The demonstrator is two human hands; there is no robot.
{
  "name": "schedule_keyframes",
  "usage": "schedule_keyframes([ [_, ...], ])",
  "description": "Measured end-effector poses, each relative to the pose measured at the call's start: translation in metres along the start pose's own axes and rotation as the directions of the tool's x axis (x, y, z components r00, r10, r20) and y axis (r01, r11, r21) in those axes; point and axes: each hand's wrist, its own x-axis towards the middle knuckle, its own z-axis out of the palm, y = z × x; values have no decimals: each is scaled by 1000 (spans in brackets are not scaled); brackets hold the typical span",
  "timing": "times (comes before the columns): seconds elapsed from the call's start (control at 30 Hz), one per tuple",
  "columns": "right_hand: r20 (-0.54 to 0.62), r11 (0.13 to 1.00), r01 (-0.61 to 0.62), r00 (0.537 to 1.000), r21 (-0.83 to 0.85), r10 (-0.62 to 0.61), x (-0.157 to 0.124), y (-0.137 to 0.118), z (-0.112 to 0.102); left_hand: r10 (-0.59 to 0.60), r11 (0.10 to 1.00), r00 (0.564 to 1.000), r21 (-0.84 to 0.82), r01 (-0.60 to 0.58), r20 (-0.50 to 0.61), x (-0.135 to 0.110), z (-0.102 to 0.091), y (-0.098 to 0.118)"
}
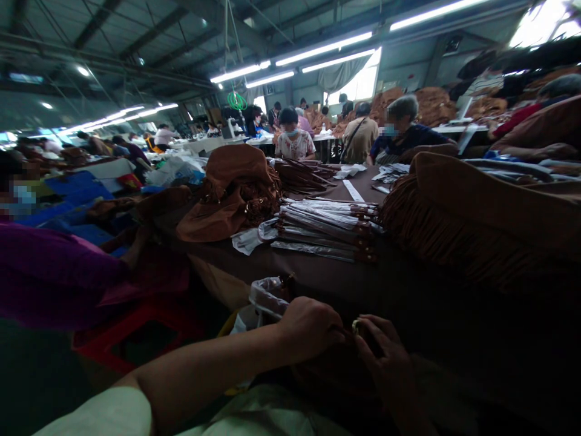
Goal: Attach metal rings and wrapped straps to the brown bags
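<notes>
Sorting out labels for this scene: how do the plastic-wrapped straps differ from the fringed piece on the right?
The straps are long and narrow, lying in a loose stack; the fringed piece is one broad, larger mass.
The straps are mostly sleeved in whitish plastic; the fringed piece is bare brown.
The straps end in shiny metal fittings; the fringed piece has dense hanging strands.
Shared: both show brown material.

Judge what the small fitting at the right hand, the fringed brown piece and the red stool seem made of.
Small fitting: probably metal, shiny, from its pale glint.
Fringed brown piece: suede or suede-like cloth, matte, with narrow soft strands.
Red stool: likely moulded plastic, smooth, evenly coloured.
</notes>
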Motion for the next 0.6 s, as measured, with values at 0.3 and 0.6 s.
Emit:
schedule_keyframes([
  [0.3, 37, 997, 62, 997, -35, -61, -5, 6, 3, -17, 999, 998, 34, 15, 55, 3, 5, -8],
  [0.6, 82, 985, 147, 987, -88, -140, -4, 9, 1, -95, 995, 992, 39, 91, 88, 4, 2, -10],
])
